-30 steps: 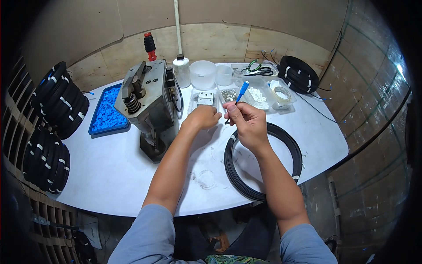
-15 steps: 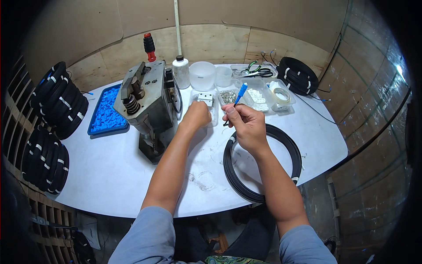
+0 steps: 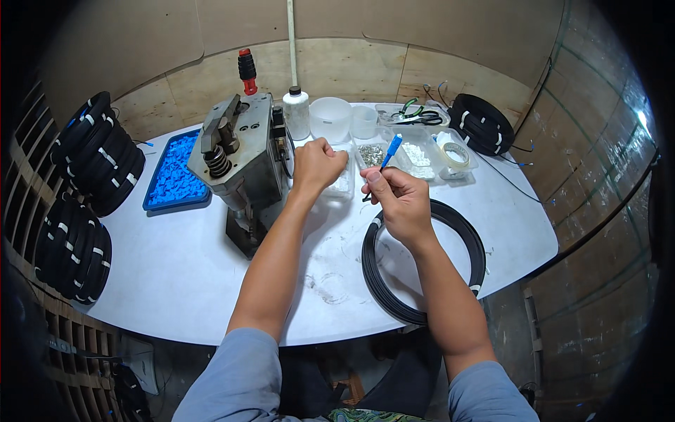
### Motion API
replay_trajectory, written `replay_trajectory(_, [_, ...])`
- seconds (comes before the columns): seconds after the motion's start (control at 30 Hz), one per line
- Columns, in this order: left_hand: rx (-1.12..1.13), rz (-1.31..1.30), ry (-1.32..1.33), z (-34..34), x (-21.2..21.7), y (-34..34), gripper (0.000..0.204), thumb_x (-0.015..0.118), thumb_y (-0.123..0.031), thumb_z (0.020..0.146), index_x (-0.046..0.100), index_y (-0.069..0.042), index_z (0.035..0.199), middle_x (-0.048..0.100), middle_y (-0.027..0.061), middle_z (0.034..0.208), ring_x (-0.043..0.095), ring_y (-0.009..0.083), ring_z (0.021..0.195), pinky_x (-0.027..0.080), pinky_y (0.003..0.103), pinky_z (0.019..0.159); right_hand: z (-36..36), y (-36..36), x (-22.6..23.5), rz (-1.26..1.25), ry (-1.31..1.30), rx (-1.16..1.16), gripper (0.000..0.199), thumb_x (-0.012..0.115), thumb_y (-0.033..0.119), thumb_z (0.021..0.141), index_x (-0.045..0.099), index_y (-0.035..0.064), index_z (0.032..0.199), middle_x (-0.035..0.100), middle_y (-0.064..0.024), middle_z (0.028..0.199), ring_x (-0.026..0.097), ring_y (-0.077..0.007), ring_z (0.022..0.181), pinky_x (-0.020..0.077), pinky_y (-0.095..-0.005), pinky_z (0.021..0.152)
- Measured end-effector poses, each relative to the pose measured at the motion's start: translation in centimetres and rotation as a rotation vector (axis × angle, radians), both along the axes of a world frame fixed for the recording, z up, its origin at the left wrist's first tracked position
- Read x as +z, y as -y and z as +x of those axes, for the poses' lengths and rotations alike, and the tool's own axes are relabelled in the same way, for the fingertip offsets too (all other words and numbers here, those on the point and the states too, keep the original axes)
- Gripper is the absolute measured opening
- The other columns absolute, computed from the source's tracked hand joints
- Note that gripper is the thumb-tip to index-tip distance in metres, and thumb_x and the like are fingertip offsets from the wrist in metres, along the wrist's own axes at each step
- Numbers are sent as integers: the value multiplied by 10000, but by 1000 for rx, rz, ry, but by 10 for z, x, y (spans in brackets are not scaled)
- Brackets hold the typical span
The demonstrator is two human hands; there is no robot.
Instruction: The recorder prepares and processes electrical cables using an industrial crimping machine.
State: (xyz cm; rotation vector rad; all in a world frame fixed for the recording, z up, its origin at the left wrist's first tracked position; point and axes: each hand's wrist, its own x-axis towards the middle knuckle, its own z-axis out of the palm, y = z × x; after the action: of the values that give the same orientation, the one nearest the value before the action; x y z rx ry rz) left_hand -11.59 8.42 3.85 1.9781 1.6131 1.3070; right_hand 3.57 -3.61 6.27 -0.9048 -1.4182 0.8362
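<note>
You are holding a thin black cable end tipped with a small blue plastic connector (image 3: 391,148) pinched between the fingers of your right hand (image 3: 395,202), tip pointing up and away over the trays. Your left hand (image 3: 316,165) is curled into a loose fist over the small clear plastic tray of pale parts (image 3: 342,184), just beside the grey metal hand press with the red-capped lever (image 3: 238,151); I cannot tell whether it is gripping a part or only reaching in.

Judging by this, you are in the fitting step: picking a small part to go onto the connector end. The next move seems to call for bringing both hands together and lining up the small piece squarely with the blue tip.

The cable is running down from your right hand into the one large black cable coil (image 3: 424,259) lying flat on the white round table (image 3: 176,274) under your right forearm.

Counting: one press, one blue tray of blue plastic pieces (image 3: 173,172), one white bottle (image 3: 297,112), two translucent white cups (image 3: 330,118), one tape roll (image 3: 455,154), one stack of black coils at the far right (image 3: 480,124), and two hanging stacks of banded black coils on your left (image 3: 98,151).
</note>
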Motion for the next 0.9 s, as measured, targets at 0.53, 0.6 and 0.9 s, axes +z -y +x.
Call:
replay_trajectory(0.53, [-843,-230,1182,1,60,36,135,655,-107,938,626,-43,1054,702,114,1015,669,201,975,520,309,842,-3,4,3,1,16,-6,273,636,252,976,730,3,1039,673,-22,778,556,-50,675,461,-208,625])
replay_trajectory(0.6, [-896,-249,1189,0,60,37,150,655,-112,941,632,-52,1077,702,102,1031,662,199,1001,521,318,859,-4,5,5,5,10,7,266,633,252,978,735,11,1029,649,-5,752,535,-48,660,451,-208,615])
replay_trajectory(0.9, [-1164,-316,1254,0,54,30,133,670,-87,925,661,-65,1056,702,101,1032,659,199,997,528,326,845,-4,4,1,65,56,-2,247,644,245,970,741,21,1005,636,1,720,520,-49,625,438,-213,584])
